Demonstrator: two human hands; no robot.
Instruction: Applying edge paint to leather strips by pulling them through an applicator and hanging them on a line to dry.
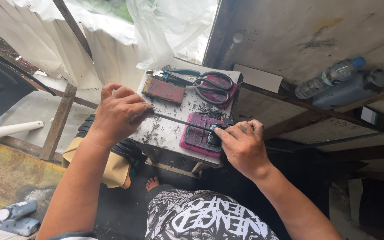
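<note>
My left hand (117,113) is closed around the handle end of a thin metal rod tool (178,121). Its tip reaches a small black piece (214,135) lying on a dirty pink block (194,135). My right hand (242,146) pinches that black piece with thumb and fingertips and holds it down on the block. Both hands work over a small white stand (165,131) covered in black grime.
At the back of the stand lie black-handled scissors (213,88), teal-handled pliers (174,75) and a rusty red block (163,90). A clear plastic bottle (330,76) and a dark bottle (352,89) lie on a ledge at right. My bare foot (153,182) shows below.
</note>
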